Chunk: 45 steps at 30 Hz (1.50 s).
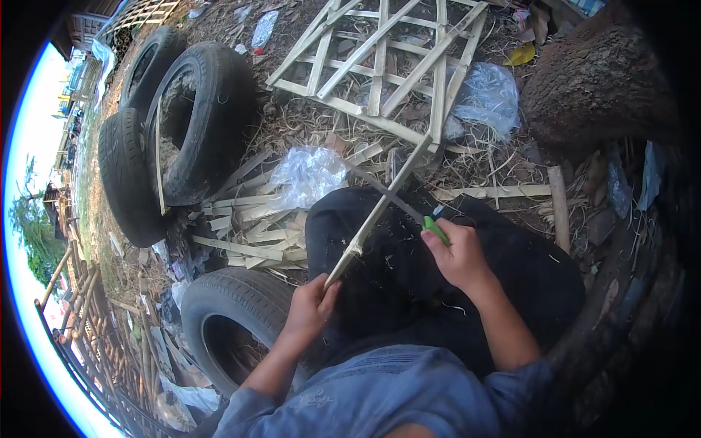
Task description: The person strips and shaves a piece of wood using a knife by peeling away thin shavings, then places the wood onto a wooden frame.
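A long pale bamboo strip (376, 214) runs diagonally over my dark-clothed legs, and my left hand (312, 305) is closed round its lower end. The strip has a knot part-way along. My right hand (460, 255) grips the green handle of a knife (436, 230). Its thin blade points up and to the left and crosses the strip; whether the two touch I cannot tell. Beyond the strip's upper end, a lattice of bamboo strips (380, 69) lies on the ground.
Several old tyres (212, 124) stand and lie at the left. Split bamboo pieces (252, 237) and clear plastic (310, 175) litter the ground before my legs. A thick trunk (595, 80) is at the upper right, with a short stick (559, 208) below it.
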{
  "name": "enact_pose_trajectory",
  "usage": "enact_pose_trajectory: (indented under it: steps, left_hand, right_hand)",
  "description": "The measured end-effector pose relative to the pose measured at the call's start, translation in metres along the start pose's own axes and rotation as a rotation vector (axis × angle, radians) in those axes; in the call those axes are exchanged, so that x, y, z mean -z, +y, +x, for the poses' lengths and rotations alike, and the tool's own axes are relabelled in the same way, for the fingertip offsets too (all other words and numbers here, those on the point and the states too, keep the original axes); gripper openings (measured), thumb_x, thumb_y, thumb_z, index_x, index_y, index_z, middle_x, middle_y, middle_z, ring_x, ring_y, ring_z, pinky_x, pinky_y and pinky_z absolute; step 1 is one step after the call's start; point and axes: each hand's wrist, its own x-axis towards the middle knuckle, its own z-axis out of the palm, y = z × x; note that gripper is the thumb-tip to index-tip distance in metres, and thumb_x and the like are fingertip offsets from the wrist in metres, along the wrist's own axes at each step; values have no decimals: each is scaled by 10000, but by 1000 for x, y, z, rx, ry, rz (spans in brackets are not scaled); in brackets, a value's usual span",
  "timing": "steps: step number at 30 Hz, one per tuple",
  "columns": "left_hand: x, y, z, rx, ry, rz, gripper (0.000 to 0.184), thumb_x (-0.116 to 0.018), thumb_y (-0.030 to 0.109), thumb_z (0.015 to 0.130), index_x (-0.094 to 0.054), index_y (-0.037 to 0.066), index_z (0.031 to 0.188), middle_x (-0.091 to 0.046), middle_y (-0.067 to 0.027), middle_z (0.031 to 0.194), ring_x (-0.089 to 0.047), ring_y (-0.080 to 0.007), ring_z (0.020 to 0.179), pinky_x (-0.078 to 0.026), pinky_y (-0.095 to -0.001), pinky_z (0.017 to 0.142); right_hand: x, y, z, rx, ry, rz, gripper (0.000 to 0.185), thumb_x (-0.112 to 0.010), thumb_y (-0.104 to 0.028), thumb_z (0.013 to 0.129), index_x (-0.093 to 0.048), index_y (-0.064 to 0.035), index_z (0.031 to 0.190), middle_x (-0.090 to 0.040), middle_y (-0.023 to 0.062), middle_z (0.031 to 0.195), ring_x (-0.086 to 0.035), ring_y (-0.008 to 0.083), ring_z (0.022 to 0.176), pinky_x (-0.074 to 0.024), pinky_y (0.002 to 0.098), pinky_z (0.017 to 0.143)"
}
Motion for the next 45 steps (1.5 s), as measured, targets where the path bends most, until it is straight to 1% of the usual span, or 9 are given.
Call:
enact_pose_trajectory:
  steps: [4, 6, 9, 21, 23, 25, 29, 35, 45]
  left_hand:
    - [1, 1, 1, 26, 46, -49, 205, -556, 178, 942, -569, -6, 852, -488, -166, 581, -471, -244, 501, -396, -368, 521]
    - [-2, 1, 5, -44, 22, 86, 209, -535, 175, 941, -539, -6, 837, -538, -222, 636, -545, -396, 575, -419, -438, 556]
    - [-7, 5, 6, -107, 63, 215, 193, -520, 166, 937, -508, 2, 835, -570, -240, 687, -562, -459, 681, -425, -499, 589]
    - [-20, -2, 13, -170, 144, 336, 174, -518, 177, 935, -505, 20, 861, -604, -224, 712, -598, -431, 650, -473, -510, 582]
    - [-18, -3, 12, -153, 162, 316, 178, -518, 182, 935, -506, 20, 864, -606, -223, 710, -600, -430, 649, -474, -512, 583]
    - [-17, -8, 9, -197, 118, 389, 173, -522, 183, 929, -506, 21, 870, -609, -221, 709, -603, -428, 648, -478, -514, 585]
    - [-19, -7, 14, -192, 97, 385, 165, -527, 175, 918, -501, 21, 864, -609, -216, 704, -601, -425, 638, -478, -516, 584]
    - [-21, 3, 7, -242, 152, 367, 170, -508, 170, 936, -476, 22, 860, -590, -210, 703, -590, -425, 634, -469, -504, 572]
    - [-13, 6, 6, -135, 1, 238, 225, -487, 199, 968, -444, -1, 874, -547, -267, 689, -543, -493, 689, -411, -523, 594]
  right_hand:
    - [-14, -6, 6, 167, -34, -152, 401, -606, -415, 895, -550, -50, 741, -589, 135, 617, -614, 354, 607, -480, 437, 527]
    - [-16, -12, 10, 188, -53, -191, 377, -623, -385, 887, -554, -43, 744, -586, 138, 631, -605, 358, 602, -470, 434, 527]
    - [-22, -14, 13, 227, -46, -307, 393, -615, -404, 885, -547, -51, 726, -582, 119, 624, -611, 328, 580, -477, 414, 507]
    - [-37, 55, 70, 585, 32, -621, 489, -555, -551, 866, -503, -101, 680, -565, 49, 573, -620, 239, 522, -493, 372, 466]
    - [-16, 83, 91, 375, 248, -624, 513, -510, -561, 896, -534, -82, 714, -594, 93, 595, -628, 282, 543, -501, 391, 489]
    - [38, 107, 110, -203, 361, -576, 524, -441, -475, 969, -627, -11, 810, -597, 191, 629, -619, 398, 635, -474, 479, 563]
    - [86, 87, 82, -97, 491, -465, 483, -452, -411, 982, -642, 16, 862, -568, 212, 614, -595, 419, 637, -424, 475, 554]
    - [4, 25, 21, 95, 238, -125, 405, -545, -376, 941, -563, -11, 766, -550, 191, 593, -580, 420, 606, -428, 453, 527]
    - [-30, 36, 28, 444, -14, -425, 480, -583, -507, 875, -523, -82, 661, -581, 80, 571, -612, 274, 509, -486, 371, 455]
